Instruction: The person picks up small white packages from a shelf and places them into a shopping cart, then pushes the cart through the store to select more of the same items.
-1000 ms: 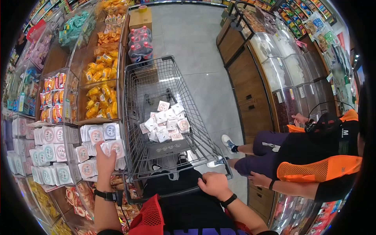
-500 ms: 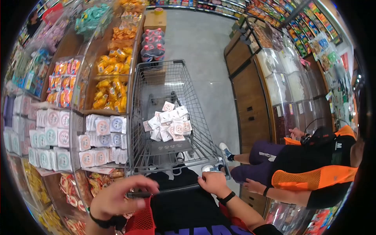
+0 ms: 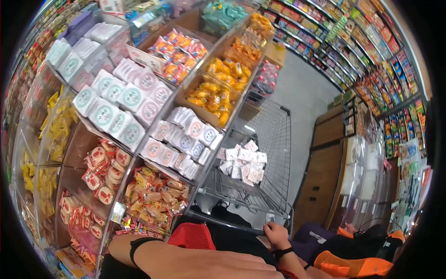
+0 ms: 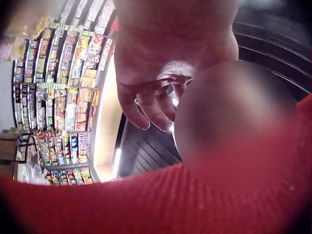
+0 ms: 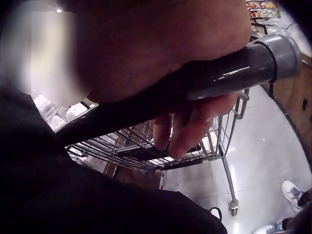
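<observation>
My right hand is on the handle of a grey wire shopping cart; the right wrist view shows its fingers curled round the dark handle bar. Small square white packets lie piled in the cart. In the head view my left hand stretches across the bottom edge, in front of the body, its fingertips cut off. The left wrist view shows that hand with loosely bent fingers and nothing in them.
Left of the cart stand clear bins with round-labelled white packets, yellow packets and wrapped snacks. Wooden cabinets line the right side. A person in an orange and black vest is at the lower right. Bottles stand beyond the cart.
My left hand has left the white packets in the bin and moved down and right, across the body. The head view has turned left; my right hand stays on the handle.
</observation>
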`<state>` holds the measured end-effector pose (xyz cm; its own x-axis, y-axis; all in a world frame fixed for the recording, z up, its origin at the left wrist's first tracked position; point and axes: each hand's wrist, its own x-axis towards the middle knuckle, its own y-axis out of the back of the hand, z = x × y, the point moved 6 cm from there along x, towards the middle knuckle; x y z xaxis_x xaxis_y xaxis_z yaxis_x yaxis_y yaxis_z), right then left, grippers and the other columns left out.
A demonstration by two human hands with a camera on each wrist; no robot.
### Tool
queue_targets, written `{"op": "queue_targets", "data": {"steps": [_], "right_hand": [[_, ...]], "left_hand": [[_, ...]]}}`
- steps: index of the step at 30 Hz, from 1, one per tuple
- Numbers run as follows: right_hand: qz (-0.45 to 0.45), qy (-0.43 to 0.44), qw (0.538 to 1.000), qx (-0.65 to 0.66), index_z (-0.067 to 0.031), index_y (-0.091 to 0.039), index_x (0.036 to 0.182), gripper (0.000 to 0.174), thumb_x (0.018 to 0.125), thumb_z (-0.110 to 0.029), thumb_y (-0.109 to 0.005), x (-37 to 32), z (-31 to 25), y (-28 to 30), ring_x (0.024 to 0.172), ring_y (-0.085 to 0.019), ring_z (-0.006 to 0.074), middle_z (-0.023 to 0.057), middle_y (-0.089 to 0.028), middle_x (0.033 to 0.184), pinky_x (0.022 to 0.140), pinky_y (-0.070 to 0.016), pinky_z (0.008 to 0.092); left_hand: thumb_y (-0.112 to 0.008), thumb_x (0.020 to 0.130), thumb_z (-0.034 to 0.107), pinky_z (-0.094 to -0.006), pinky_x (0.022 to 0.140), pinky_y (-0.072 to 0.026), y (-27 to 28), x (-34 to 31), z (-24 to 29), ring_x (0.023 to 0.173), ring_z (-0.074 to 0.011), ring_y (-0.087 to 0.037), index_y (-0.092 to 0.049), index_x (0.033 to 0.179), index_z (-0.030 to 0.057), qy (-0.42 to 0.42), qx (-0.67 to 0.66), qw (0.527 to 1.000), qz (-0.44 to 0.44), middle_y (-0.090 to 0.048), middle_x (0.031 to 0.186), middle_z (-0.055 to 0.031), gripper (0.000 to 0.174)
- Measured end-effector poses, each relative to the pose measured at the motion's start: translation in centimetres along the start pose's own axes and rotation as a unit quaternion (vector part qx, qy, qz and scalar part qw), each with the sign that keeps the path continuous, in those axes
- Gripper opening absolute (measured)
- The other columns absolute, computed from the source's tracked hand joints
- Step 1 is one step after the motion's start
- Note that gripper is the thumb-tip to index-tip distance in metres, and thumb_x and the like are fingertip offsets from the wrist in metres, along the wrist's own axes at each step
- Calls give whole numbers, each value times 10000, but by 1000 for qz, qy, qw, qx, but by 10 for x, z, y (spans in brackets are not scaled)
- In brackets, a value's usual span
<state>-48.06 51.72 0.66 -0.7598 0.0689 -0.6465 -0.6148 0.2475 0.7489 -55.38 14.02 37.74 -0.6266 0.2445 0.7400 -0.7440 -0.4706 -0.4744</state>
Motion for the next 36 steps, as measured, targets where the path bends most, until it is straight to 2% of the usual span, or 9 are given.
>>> {"op": "queue_targets", "data": {"steps": [10,17,20,23,26,28,30,32,36], "right_hand": [[-36,-48,998,14,-218,-844,1166,510,935,-584,-573,19,16,-12,1141,-744,388,127,-816,1124,990,-564,482],[-23,-98,992,70,-186,-841,1136,440,928,-509,-627,6,1,-1,1085,-770,372,146,-821,1048,938,-589,462],[25,12,1000,-10,-177,-840,1130,440,921,-503,-631,28,44,-31,1097,-763,386,164,-816,1065,954,-586,467],[47,-1,999,-7,-168,-837,1129,443,919,-496,-626,24,33,-22,1113,-750,413,183,-808,1086,965,-583,478],[60,-49,997,0,-163,-833,1137,453,931,-495,-605,10,8,-3,1113,-743,432,197,-801,1095,959,-580,507],[72,-35,997,13,-140,-826,1116,466,939,-495,-583,1,-5,5,1111,-740,442,210,-795,1095,975,-572,526],[53,-40,998,17,-122,-825,1096,466,939,-486,-580,5,1,2,1108,-740,445,216,-793,1097,971,-572,532],[71,-17,997,3,-107,-827,1070,467,940,-481,-579,10,7,-2,1089,-742,454,227,-789,1083,959,-577,536],[46,-2,998,37,-98,-831,1031,456,946,-474,-588,9,1,0,1046,-746,457,238,-787,1045,948,-583,534]], "left_hand": [[-688,1087,387,-392,621,-427,4,-27,83,692,-240,-631,-772,1108,51,-96,155,983,-28,-645,875,-29,347],[-684,1097,392,-366,560,-390,24,-58,121,644,-227,-616,-771,1071,47,-123,220,967,-28,-622,816,-17,357],[-690,1098,383,-376,555,-400,19,-62,136,659,-227,-628,-764,1093,44,-76,227,971,-17,-634,834,-20,347],[-707,1090,333,-408,574,-437,4,-73,129,702,-253,-653,-746,1063,87,15,185,983,-12,-656,862,-42,251],[-710,1065,250,-426,636,-477,0,-96,85,770,-277,-660,-692,1020,133,228,318,920,18,-630,882,-48,127],[-678,1029,193,-400,694,-470,-28,-93,54,797,-285,-630,-632,997,149,252,443,857,-80,-560,867,-48,71],[-649,980,201,-378,719,-428,-63,-77,39,806,-249,-587,-632,1081,162,254,472,829,-159,-514,880,-29,109],[-643,958,248,-378,739,-431,-90,-58,30,828,-211,-588,-656,1103,173,209,485,826,-195,-522,893,-16,163],[-629,940,299,-364,780,-443,-129,-51,5,829,-181,-565,-688,1059,176,141,489,848,-147,-511,888,-6,181]]}}
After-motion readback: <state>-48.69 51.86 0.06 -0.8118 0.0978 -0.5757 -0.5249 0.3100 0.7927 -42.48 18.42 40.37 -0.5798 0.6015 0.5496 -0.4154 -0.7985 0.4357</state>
